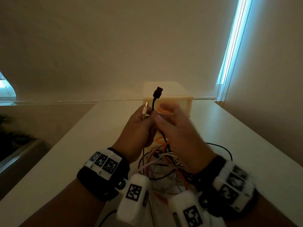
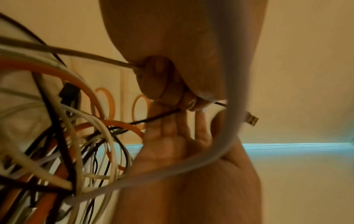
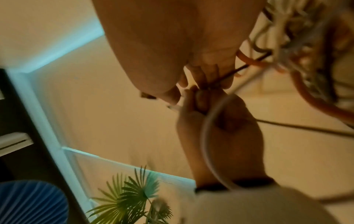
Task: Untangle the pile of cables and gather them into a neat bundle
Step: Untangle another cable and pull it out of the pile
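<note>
My left hand [image 1: 148, 115] is raised above the table and grips a beige cable [image 1: 144, 113] whose pale plug [image 1: 146, 107] sticks up. Its fingertips [image 2: 190, 103] also pinch a thin black cable [image 2: 153, 119]. That cable ends in a black USB plug [image 1: 157, 92] standing above the hands. My right hand [image 1: 161, 113] is close against the left, blurred. Its fingers [image 2: 172, 122] look nearly straight, with the black cable lying across them. Below both hands lies the tangle of white, orange and black cables [image 1: 164, 163].
A pale box with orange rings [image 1: 180, 99] stands on the white table [image 1: 82, 145] just behind the hands. A black cable loop [image 1: 226, 149] trails right. A wall and window blind cords [image 1: 229, 54] are behind. A potted palm [image 3: 130, 192] stands beyond the table's left side.
</note>
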`<state>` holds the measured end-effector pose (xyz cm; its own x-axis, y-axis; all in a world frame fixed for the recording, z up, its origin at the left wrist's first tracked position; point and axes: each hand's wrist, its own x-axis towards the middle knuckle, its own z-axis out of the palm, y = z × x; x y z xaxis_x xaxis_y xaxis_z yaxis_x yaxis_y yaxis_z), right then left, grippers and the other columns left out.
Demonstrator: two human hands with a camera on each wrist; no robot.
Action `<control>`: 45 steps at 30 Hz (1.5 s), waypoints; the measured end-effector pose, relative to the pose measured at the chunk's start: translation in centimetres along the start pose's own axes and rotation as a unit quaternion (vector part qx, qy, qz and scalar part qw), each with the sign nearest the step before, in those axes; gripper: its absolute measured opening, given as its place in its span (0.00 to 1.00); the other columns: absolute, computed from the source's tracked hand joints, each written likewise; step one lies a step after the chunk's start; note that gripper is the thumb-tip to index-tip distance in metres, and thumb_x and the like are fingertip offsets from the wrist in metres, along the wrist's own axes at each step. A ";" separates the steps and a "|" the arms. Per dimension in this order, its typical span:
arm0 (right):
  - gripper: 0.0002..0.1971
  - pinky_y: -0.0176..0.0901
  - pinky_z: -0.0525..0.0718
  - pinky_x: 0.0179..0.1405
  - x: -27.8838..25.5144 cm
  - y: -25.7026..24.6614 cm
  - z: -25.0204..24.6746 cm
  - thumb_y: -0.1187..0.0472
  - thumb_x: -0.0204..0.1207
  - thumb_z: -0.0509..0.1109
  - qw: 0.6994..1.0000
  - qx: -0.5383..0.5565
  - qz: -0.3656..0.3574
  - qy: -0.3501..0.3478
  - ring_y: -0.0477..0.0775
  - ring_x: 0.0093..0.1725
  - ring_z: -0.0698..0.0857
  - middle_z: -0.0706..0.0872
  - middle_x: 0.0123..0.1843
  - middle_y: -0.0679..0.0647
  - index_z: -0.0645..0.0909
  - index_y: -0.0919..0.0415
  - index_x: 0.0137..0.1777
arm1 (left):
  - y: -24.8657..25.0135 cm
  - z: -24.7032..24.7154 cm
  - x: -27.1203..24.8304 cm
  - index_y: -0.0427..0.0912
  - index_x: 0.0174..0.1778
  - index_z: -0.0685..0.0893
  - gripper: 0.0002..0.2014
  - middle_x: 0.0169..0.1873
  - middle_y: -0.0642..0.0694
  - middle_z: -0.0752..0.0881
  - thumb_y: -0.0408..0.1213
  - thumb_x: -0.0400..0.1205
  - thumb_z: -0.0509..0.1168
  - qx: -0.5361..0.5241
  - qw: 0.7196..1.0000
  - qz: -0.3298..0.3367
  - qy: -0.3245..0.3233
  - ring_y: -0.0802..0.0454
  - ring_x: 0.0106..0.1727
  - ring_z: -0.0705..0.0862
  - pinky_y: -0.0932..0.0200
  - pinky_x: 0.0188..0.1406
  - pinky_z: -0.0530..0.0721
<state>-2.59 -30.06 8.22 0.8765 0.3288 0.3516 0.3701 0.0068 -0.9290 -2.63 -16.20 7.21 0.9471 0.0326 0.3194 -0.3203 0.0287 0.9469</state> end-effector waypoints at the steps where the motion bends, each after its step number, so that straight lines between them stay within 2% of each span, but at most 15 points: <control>1: 0.20 0.49 0.89 0.58 0.1 0.9 1.0 0.45 0.82 0.67 1.000 0.016 0.014 -0.014 0.46 0.61 0.88 0.87 0.65 0.48 0.74 0.42 0.73 | 0.0 -0.1 0.0 0.35 0.58 0.75 0.11 0.35 0.22 0.77 0.42 0.91 0.60 0.007 1.000 -0.004 -0.007 0.47 0.26 0.68 0.53 0.25 0.64; 3: 0.15 0.41 0.88 0.51 0.4 2.1 2.0 0.45 0.86 0.63 1.000 -0.001 -0.004 0.009 0.40 0.55 0.88 0.88 0.61 0.49 0.77 0.41 0.71 | 0.0 -0.5 -0.2 0.38 0.59 0.79 0.12 0.44 0.19 0.82 0.44 0.90 0.61 0.018 1.000 -0.016 -0.012 0.43 0.31 0.74 0.49 0.28 0.68; 6: 0.11 0.36 0.82 0.40 0.8 2.1 1.7 0.52 0.89 0.61 0.994 -0.052 -0.063 0.069 0.38 0.42 0.86 0.89 0.47 0.45 0.83 0.38 0.62 | 0.8 -1.1 -0.3 0.39 0.50 0.80 0.12 0.25 0.41 0.68 0.43 0.92 0.57 0.009 1.000 -0.018 0.021 0.53 0.22 0.60 0.59 0.21 0.58; 8: 0.11 0.42 0.84 0.36 1.2 1.6 1.2 0.51 0.88 0.62 0.990 -0.054 -0.064 0.114 0.46 0.38 0.87 0.88 0.39 0.49 0.87 0.40 0.56 | 1.9 -1.5 0.2 0.39 0.49 0.82 0.17 0.24 0.49 0.62 0.46 0.93 0.54 -0.035 0.998 -0.011 0.047 0.54 0.21 0.54 0.62 0.20 0.54; 12: 0.13 0.66 0.92 0.32 1.8 -0.4 -0.2 0.47 0.84 0.67 0.991 0.005 -0.024 0.134 0.58 0.40 0.93 0.92 0.44 0.53 0.91 0.50 0.50 | 5.8 -2.8 1.5 0.34 0.48 0.87 0.31 0.24 0.50 0.57 0.57 0.91 0.49 -0.121 0.991 0.005 0.052 0.54 0.22 0.50 0.62 0.19 0.49; 15: 0.14 0.41 0.85 0.19 1.8 -1.4 -1.2 0.53 0.87 0.65 0.991 0.055 -0.018 0.120 0.42 0.25 0.86 0.87 0.30 0.43 0.89 0.59 0.49 | 9.2 -4.4 1.9 0.38 0.36 0.89 0.36 0.22 0.52 0.56 0.63 0.88 0.48 -0.205 0.978 0.046 0.019 0.54 0.23 0.49 0.62 0.20 0.46; 17: 0.14 0.32 0.75 0.14 1.4 -1.6 -1.4 0.58 0.88 0.63 0.990 0.094 -0.022 0.106 0.40 0.20 0.76 0.77 0.27 0.49 0.87 0.62 0.47 | 10.7 -5.7 1.8 0.42 0.27 0.85 0.37 0.21 0.53 0.54 0.64 0.88 0.49 -0.283 0.955 0.088 -0.015 0.57 0.21 0.50 0.65 0.16 0.47; 21: 0.13 0.31 0.74 0.16 0.8 -1.4 -1.3 0.60 0.88 0.61 0.988 0.129 -0.039 0.080 0.47 0.22 0.67 0.71 0.33 0.61 0.86 0.59 0.47 | 10.9 -7.1 1.6 0.44 0.30 0.86 0.34 0.21 0.55 0.54 0.60 0.91 0.48 -0.337 0.933 0.104 -0.076 0.60 0.20 0.52 0.67 0.13 0.51; 23: 0.13 0.31 0.73 0.16 0.7 -1.3 -1.3 0.60 0.89 0.61 0.988 0.130 -0.038 0.077 0.44 0.21 0.69 0.70 0.31 0.59 0.87 0.59 0.51 | 10.1 -6.5 1.7 0.40 0.51 0.91 0.27 0.22 0.55 0.54 0.52 0.92 0.49 -0.305 0.947 0.054 -0.086 0.59 0.20 0.52 0.67 0.13 0.51; 26: 0.12 0.31 0.75 0.18 0.5 -0.9 -1.2 0.59 0.88 0.61 0.992 0.087 -0.036 0.083 0.37 0.22 0.76 0.74 0.25 0.45 0.88 0.57 0.57 | 8.5 -4.6 1.5 0.33 0.74 0.79 0.24 0.25 0.50 0.59 0.45 0.89 0.53 -0.220 0.972 -0.032 -0.081 0.57 0.22 0.56 0.68 0.16 0.49; 30: 0.12 0.46 0.89 0.26 0.3 -0.5 -0.9 0.57 0.87 0.64 0.995 0.036 -0.053 0.076 0.41 0.31 0.83 0.80 0.27 0.41 0.90 0.49 0.54 | 6.5 -1.6 0.7 0.38 0.69 0.83 0.29 0.32 0.47 0.59 0.59 0.88 0.54 -0.073 0.989 -0.082 -0.100 0.55 0.25 0.56 0.65 0.18 0.52; 33: 0.11 0.29 0.76 0.21 0.0 -1.0 -0.7 0.60 0.87 0.64 0.993 0.001 -0.083 0.081 0.37 0.25 0.77 0.78 0.25 0.42 0.89 0.53 0.54 | 5.6 -0.2 0.5 0.40 0.68 0.85 0.26 0.28 0.50 0.61 0.57 0.86 0.59 0.040 0.988 -0.068 -0.129 0.56 0.25 0.58 0.62 0.19 0.56; 36: 0.12 0.27 0.74 0.21 0.1 -1.1 -1.0 0.60 0.87 0.65 0.992 -0.016 -0.097 0.086 0.37 0.23 0.76 0.80 0.26 0.46 0.88 0.61 0.45 | 5.4 0.2 0.4 0.49 0.68 0.87 0.17 0.27 0.44 0.72 0.50 0.88 0.61 0.123 0.983 -0.029 -0.131 0.56 0.23 0.62 0.62 0.20 0.60; 41: 0.08 0.46 0.83 0.28 0.1 -0.3 -0.7 0.59 0.87 0.65 0.997 0.000 -0.080 0.014 0.48 0.25 0.78 0.89 0.33 0.55 0.87 0.50 0.55 | 5.7 -0.3 0.6 0.44 0.55 0.92 0.19 0.23 0.46 0.68 0.50 0.90 0.58 0.084 0.994 0.013 -0.061 0.54 0.21 0.59 0.60 0.20 0.57; 45: 0.11 0.66 0.89 0.43 0.3 2.1 -1.3 0.59 0.87 0.65 0.993 -0.106 -0.048 0.005 0.57 0.29 0.82 0.83 0.27 0.50 0.85 0.53 0.44 | 7.6 -3.1 1.6 0.35 0.47 0.87 0.22 0.23 0.50 0.57 0.48 0.92 0.55 -0.123 0.988 0.050 0.074 0.54 0.23 0.52 0.63 0.18 0.53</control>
<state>-1.18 -31.15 6.46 0.8366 0.3268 0.4397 0.5078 -0.1614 -0.8462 -3.63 -12.86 14.83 0.9023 0.1937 0.3850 -0.4256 0.2597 0.8668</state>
